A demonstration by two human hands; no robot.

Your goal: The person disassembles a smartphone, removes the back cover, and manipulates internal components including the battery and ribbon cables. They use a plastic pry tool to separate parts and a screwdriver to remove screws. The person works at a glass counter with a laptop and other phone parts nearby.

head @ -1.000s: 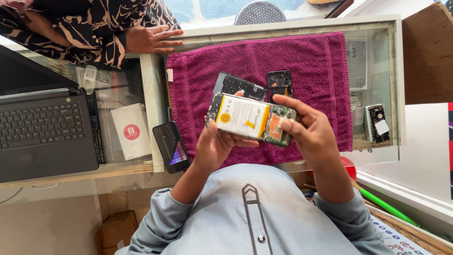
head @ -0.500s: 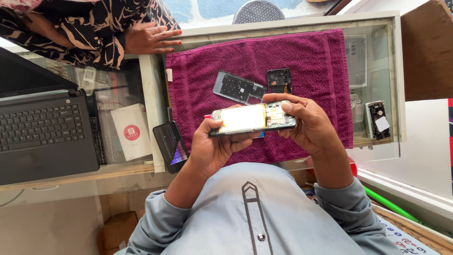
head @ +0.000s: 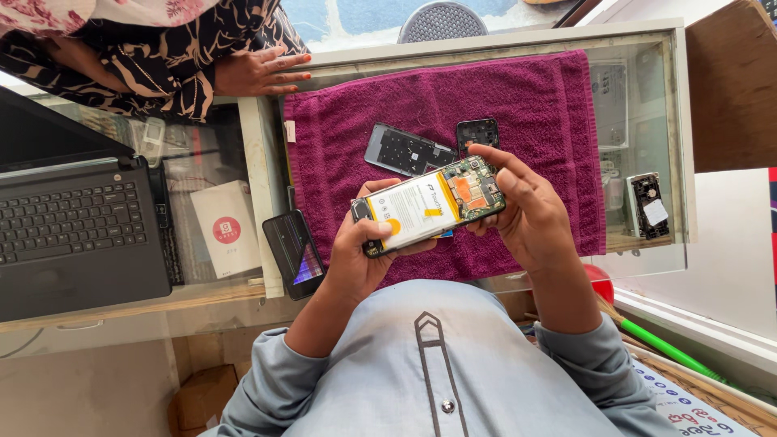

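Both hands hold an opened phone (head: pixel 429 212) with its back cover off, raised above the magenta towel (head: pixel 550 113) that covers the glass bench (head: pixel 647 40). The left hand (head: pixel 360 259) grips the phone's lower end, thumb resting on the white and yellow battery. The right hand (head: pixel 526 214) clasps the upper end, where the green circuit board shows (its forefinger lies along the top edge).

Just beyond the hands, on the towel, lie a dark inner cover plate (head: pixel 405 150) and a small black camera frame (head: pixel 477 133), close to each other. Left of the left hand, a second phone with a lit screen (head: pixel 295 252) sits at the towel's edge. Farther left stands a black laptop (head: pixel 77 235). Right of the right hand, under the glass, rests a small phone part (head: pixel 647 204). Another person's hand (head: pixel 259 73) lies flat at the bench's far side.
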